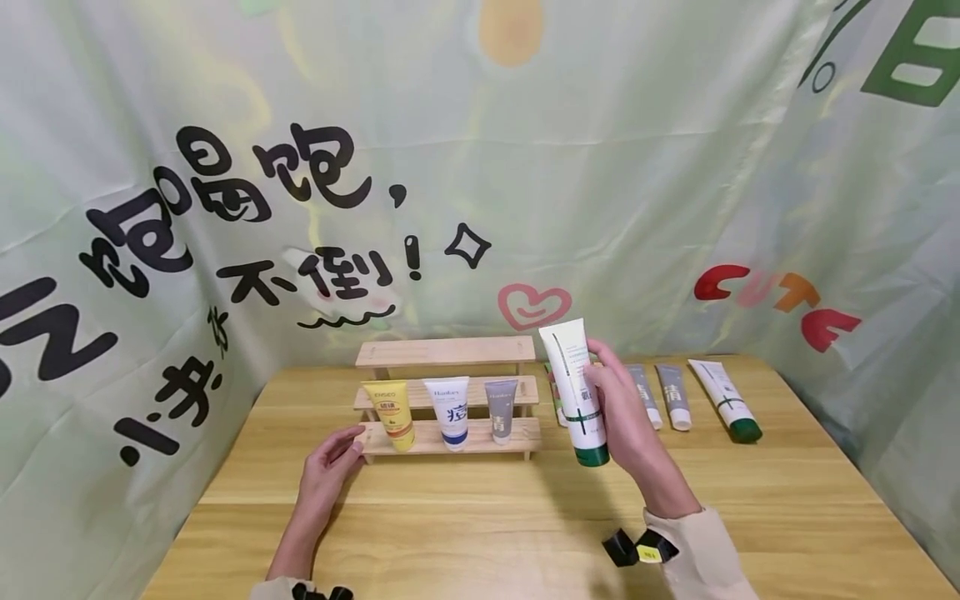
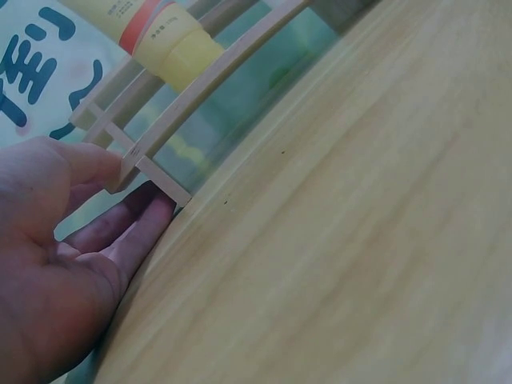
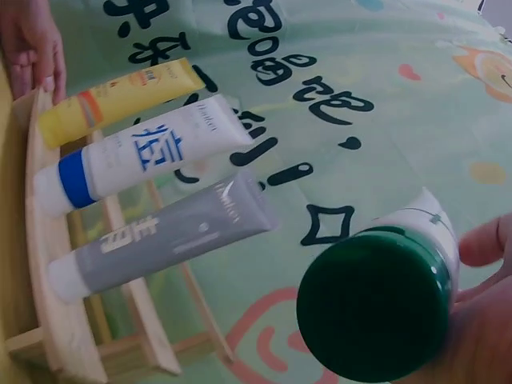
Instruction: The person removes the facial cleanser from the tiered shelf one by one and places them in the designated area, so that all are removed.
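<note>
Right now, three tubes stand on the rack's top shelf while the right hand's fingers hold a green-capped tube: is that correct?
Not the top: the yellow tube, blue-capped tube and grey tube stand on the lowest shelf, as the head view shows.

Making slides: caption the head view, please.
Right hand holds a green-capped tube; left hand grips a wooden rack bearing three tubes.

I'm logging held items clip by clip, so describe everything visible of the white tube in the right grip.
The white tube looks like plastic, with a flat end uppermost, dark green lines and small print on its face, and a round green cap fitted at the bottom. It leans slightly, held above the table, to the right of the wooden rack. The right grip holds it from its right side. The smallest print is unreadable.
</note>
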The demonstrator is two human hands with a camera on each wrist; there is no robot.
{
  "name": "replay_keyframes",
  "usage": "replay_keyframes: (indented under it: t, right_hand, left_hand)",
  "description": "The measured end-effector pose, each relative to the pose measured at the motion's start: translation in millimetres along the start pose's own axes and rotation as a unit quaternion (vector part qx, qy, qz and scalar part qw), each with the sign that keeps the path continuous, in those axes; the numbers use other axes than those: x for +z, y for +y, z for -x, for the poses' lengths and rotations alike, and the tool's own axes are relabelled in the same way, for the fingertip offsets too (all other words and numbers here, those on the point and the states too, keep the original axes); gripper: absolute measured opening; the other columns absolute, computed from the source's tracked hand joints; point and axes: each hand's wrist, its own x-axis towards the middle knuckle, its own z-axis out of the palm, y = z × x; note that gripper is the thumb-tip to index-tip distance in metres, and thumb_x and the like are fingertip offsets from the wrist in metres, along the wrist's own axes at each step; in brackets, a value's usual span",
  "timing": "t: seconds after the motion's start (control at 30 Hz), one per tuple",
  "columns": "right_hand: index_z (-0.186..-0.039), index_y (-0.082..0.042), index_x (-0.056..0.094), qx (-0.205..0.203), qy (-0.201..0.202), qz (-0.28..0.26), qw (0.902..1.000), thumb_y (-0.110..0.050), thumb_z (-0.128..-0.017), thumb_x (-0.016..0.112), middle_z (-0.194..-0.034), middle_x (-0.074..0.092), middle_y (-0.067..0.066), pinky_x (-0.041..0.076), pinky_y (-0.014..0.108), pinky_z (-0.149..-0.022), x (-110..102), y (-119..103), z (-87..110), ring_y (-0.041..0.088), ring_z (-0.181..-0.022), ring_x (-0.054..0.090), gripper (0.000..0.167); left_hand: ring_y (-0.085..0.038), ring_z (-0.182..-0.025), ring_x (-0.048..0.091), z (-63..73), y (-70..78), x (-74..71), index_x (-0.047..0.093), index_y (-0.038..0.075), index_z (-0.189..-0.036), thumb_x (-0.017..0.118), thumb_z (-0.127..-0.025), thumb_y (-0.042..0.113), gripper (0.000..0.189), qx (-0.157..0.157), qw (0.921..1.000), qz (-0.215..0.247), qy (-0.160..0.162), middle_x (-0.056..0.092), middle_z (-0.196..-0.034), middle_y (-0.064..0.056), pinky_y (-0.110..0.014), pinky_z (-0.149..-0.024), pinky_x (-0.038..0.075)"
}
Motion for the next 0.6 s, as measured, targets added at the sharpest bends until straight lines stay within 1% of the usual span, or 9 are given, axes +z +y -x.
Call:
replay_keyframes:
  t: [0.03,0.1,0.17,0.27,0.33,0.43,0.5,0.6]
  right_hand:
    - [-0.152,-0.004,0.035,0.005,0.001,0.003,1.0000,-0.010,-0.104,0.031,-0.110,0.065,0.015,0.057,0.038,-0.069,0,1,2.0,0.023,-0.085,0.064,0.048]
    - [-0.153,-0.003,0.033,0.006,0.002,0.019,0.9998,-0.005,-0.101,0.033,-0.121,0.061,0.020,0.055,0.036,-0.073,-1,5,5.7,0.023,-0.092,0.062,0.052]
    - [-0.154,-0.004,0.033,0.005,0.003,0.040,0.9992,-0.003,-0.101,0.036,-0.132,0.054,0.024,0.054,0.037,-0.078,-3,9,9.0,0.024,-0.099,0.060,0.053]
    - [-0.154,-0.006,0.035,0.009,0.011,0.064,0.9978,-0.004,-0.104,0.042,-0.141,0.050,0.023,0.054,0.038,-0.084,-9,17,13.1,0.023,-0.108,0.058,0.050]
    - [-0.154,-0.009,0.036,0.017,0.017,0.081,0.9964,-0.007,-0.105,0.048,-0.140,0.052,0.022,0.055,0.037,-0.085,-14,22,15.9,0.022,-0.110,0.059,0.049]
    - [-0.154,-0.009,0.038,0.028,0.020,0.101,0.9943,-0.011,-0.105,0.056,-0.137,0.055,0.023,0.058,0.035,-0.084,-21,28,19.5,0.020,-0.108,0.063,0.052]
    - [-0.153,-0.007,0.038,0.036,0.021,0.110,0.9930,-0.012,-0.103,0.061,-0.134,0.057,0.024,0.059,0.033,-0.083,-24,32,21.8,0.021,-0.106,0.065,0.056]
    - [-0.152,-0.005,0.039,0.060,0.025,0.122,0.9904,-0.014,-0.100,0.067,-0.131,0.058,0.025,0.061,0.031,-0.080,-28,40,25.3,0.020,-0.105,0.066,0.060]
  left_hand:
    - [-0.004,-0.110,0.062,0.3,-1.0,-0.5,0.060,-0.003,-0.136,0.066,-0.102,0.018,0.040,0.002,1.0000,0.001,0.000,0.058,-0.137,-0.020,-0.023,-0.089,0.058]
    - [-0.004,-0.110,0.063,0.7,-2.4,-1.3,0.061,-0.003,-0.136,0.067,-0.102,0.018,0.040,0.005,1.0000,0.002,0.000,0.058,-0.136,-0.019,-0.023,-0.089,0.058]
    - [-0.004,-0.109,0.063,0.9,-2.8,-1.6,0.061,-0.003,-0.136,0.067,-0.102,0.018,0.040,0.009,1.0000,0.004,-0.001,0.060,-0.135,-0.017,-0.023,-0.090,0.058]
    - [-0.006,-0.110,0.063,0.2,-2.2,-1.2,0.062,-0.003,-0.135,0.068,-0.102,0.018,0.040,0.008,0.9999,0.009,0.001,0.061,-0.134,-0.016,-0.024,-0.090,0.058]
    - [-0.006,-0.110,0.063,-0.4,-1.6,-0.7,0.061,-0.003,-0.135,0.068,-0.102,0.019,0.040,0.006,0.9999,0.011,-0.002,0.060,-0.136,-0.017,-0.024,-0.091,0.058]
    - [-0.006,-0.112,0.062,-0.9,-0.8,-0.4,0.061,-0.003,-0.136,0.067,-0.102,0.018,0.040,0.004,0.9999,0.013,-0.005,0.058,-0.139,-0.020,-0.024,-0.091,0.058]
    - [-0.006,-0.113,0.062,-0.5,-0.2,-0.4,0.061,-0.003,-0.136,0.067,-0.102,0.016,0.040,0.001,0.9998,0.016,-0.007,0.057,-0.140,-0.021,-0.023,-0.091,0.057]
    - [-0.006,-0.113,0.061,0.8,0.6,-0.8,0.061,-0.003,-0.136,0.066,-0.102,0.015,0.039,-0.004,0.9998,0.018,-0.006,0.056,-0.141,-0.021,-0.023,-0.092,0.057]
